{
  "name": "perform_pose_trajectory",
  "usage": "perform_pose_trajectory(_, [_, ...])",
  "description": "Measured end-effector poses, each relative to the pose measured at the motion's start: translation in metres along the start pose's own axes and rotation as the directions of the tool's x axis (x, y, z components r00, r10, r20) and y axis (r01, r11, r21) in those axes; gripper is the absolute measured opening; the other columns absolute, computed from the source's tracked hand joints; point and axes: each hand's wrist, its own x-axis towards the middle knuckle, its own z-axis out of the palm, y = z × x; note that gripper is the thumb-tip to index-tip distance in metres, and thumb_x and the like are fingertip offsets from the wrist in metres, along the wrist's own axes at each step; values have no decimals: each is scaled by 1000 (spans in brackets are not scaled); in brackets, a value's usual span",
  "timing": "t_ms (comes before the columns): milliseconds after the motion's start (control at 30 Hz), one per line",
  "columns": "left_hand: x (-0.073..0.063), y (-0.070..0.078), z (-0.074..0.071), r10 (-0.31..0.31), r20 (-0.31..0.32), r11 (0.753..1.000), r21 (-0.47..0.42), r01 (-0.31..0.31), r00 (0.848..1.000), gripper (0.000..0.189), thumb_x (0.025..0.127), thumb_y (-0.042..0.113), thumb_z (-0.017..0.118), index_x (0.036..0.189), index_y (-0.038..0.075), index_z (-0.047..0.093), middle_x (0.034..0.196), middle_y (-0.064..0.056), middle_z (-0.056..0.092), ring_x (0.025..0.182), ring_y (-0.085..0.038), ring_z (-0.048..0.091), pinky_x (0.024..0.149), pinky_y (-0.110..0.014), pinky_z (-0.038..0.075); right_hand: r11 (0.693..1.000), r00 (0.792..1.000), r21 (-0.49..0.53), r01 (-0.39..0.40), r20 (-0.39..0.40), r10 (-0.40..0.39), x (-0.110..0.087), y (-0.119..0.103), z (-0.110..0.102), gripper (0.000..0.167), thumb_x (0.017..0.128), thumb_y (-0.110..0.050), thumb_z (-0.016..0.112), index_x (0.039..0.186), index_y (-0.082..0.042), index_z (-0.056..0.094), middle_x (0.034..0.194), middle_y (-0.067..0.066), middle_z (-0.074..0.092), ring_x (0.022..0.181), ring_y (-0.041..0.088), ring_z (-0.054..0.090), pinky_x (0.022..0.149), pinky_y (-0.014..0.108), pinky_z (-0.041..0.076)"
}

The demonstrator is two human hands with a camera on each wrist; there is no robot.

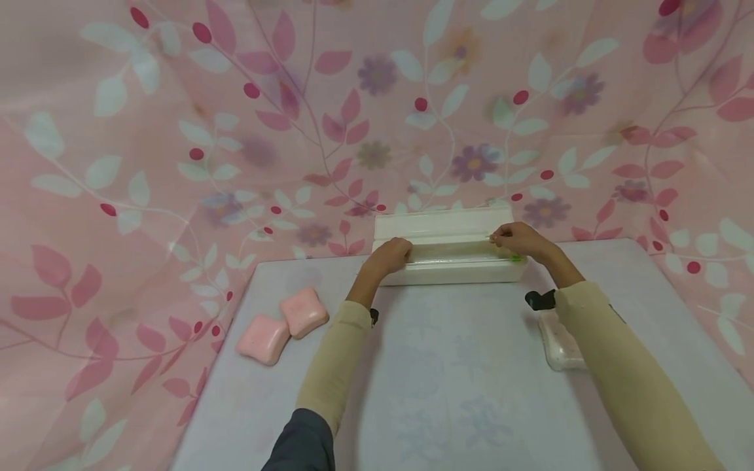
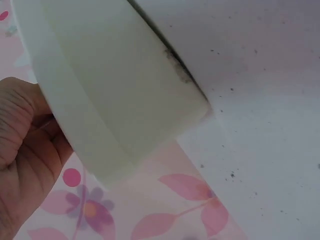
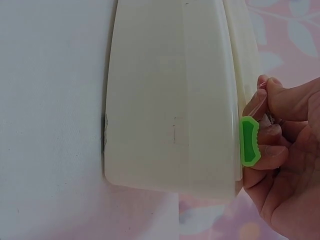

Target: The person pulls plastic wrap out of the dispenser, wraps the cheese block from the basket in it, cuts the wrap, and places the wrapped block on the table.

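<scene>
A long cream cling film dispenser point(image 1: 453, 273) lies near the table's back edge, its lid point(image 1: 442, 224) raised behind. My left hand point(image 1: 389, 257) grips its left end, with fingers curled at the top rim; the left wrist view partly hides the fingertips behind the box. My right hand point(image 1: 521, 240), at the right end, pinches a bit of clear cling film point(image 3: 257, 104) between thumb and index finger. A green slide cutter point(image 3: 249, 141) sits on the rim beside its other fingers. Inside the box, shiny film point(image 1: 450, 252) shows.
Two pink rounded-square pieces point(image 1: 264, 340) lie together on the left of the white table point(image 1: 436, 392). A whitish rounded item point(image 1: 559, 347) is partly hidden under my right forearm. Flowered pink sheeting point(image 1: 377, 131) hangs right behind the table.
</scene>
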Motion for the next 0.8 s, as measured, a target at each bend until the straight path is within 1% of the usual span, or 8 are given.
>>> perform_pose_trajectory(100, [-1, -3, 0, 4, -16, 1000, 8, -3, 1000, 14, 92, -2, 62, 85, 3, 72, 83, -2, 65, 75, -14, 51, 69, -25, 43, 1000, 1000, 11, 4, 7, -4, 0, 1, 0, 40, 105, -24, 47, 120, 12, 53, 131, 31, 52, 119, 39, 50, 93, 45, 43])
perform_pose_trajectory(200, [1, -5, 0, 8, -37, 999, 37, -7, 999, 10, 90, 4, 69, 88, 7, 78, 89, -2, 71, 79, -13, 56, 74, -26, 48, 1000, 1000, 14, 11, 8, -11, -1, 2, 0, 39, 105, -22, 46, 121, 13, 53, 131, 32, 52, 119, 40, 50, 94, 46, 43])
perform_pose_trajectory(333, [3, -7, -1, 23, -32, 998, 52, -21, 999, 19, 85, -5, 66, 72, 8, 72, 72, 0, 59, 67, -12, 45, 61, -24, 41, 999, 1000, 25, 28, 5, -28, 0, 3, 2, 37, 105, -18, 46, 122, 14, 52, 129, 34, 52, 118, 42, 50, 94, 48, 43])
perform_pose_trajectory(433, [3, -9, 0, 44, -6, 999, 23, -44, 999, 32, 82, -13, 58, 58, 8, 52, 61, 0, 36, 60, -13, 30, 54, -24, 28, 999, 1000, 31, 24, 3, -24, 0, 3, 4, 37, 105, -18, 46, 123, 14, 53, 129, 33, 53, 119, 42, 50, 95, 49, 43])
perform_pose_trajectory(533, [2, -11, 0, 74, 6, 997, 5, -74, 997, 40, 81, -15, 55, 57, 11, 37, 61, 1, 25, 59, -12, 22, 54, -24, 22, 999, 1000, 44, 16, 8, -16, 0, 2, 5, 37, 105, -18, 46, 124, 13, 53, 130, 32, 53, 121, 43, 49, 98, 49, 42])
perform_pose_trajectory(633, [2, -11, -1, 99, 8, 995, -10, -99, 995, 39, 82, -16, 54, 58, 10, 38, 62, 0, 27, 59, -13, 22, 55, -25, 22, 998, 999, 49, 27, 15, -28, 0, 3, 4, 36, 106, -16, 45, 124, 15, 52, 129, 33, 52, 121, 44, 49, 98, 50, 41])
perform_pose_trajectory(733, [3, -11, -2, 106, 8, 994, -18, -106, 994, 32, 83, -14, 57, 59, 6, 53, 64, 0, 38, 60, -12, 27, 56, -23, 27, 999, 999, 41, 33, 8, -34, 0, 5, 3, 36, 105, -16, 45, 123, 14, 52, 128, 33, 53, 121, 42, 49, 97, 48, 42])
perform_pose_trajectory(800, [4, -11, -2, 103, 12, 995, -17, -103, 995, 27, 84, -13, 56, 62, 3, 57, 66, -2, 40, 61, -13, 28, 58, -24, 28, 999, 999, 39, 34, 2, -35, 0, 7, 2, 36, 105, -17, 45, 123, 14, 53, 128, 32, 53, 120, 42, 49, 96, 46, 43])
